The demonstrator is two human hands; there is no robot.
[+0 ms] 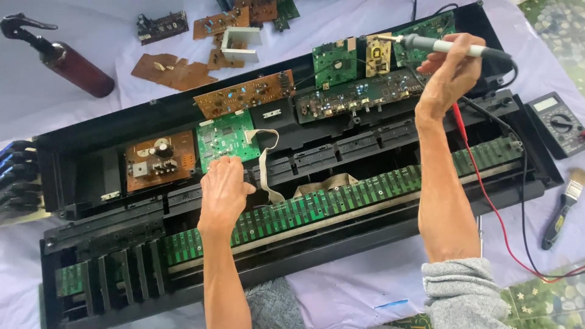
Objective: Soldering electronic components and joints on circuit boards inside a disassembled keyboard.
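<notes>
An opened black keyboard chassis [91,152] lies across a white cloth, with green and brown circuit boards inside. My right hand [450,72] grips a grey-handled soldering iron [426,44], its tip over a small board [378,55] at the far edge. My left hand [225,186] rests on the middle frame, fingers curled at a beige ribbon cable [266,161] beside a green circuit board [226,139]. A long green key contact strip [341,198] runs under both forearms.
A brown spray bottle [64,61] lies at far left. Loose boards [173,68] sit behind the chassis. At right are a multimeter [557,123] with red and black leads [487,195] and a paint brush [563,210]. Removed black keys [17,173] stack at left.
</notes>
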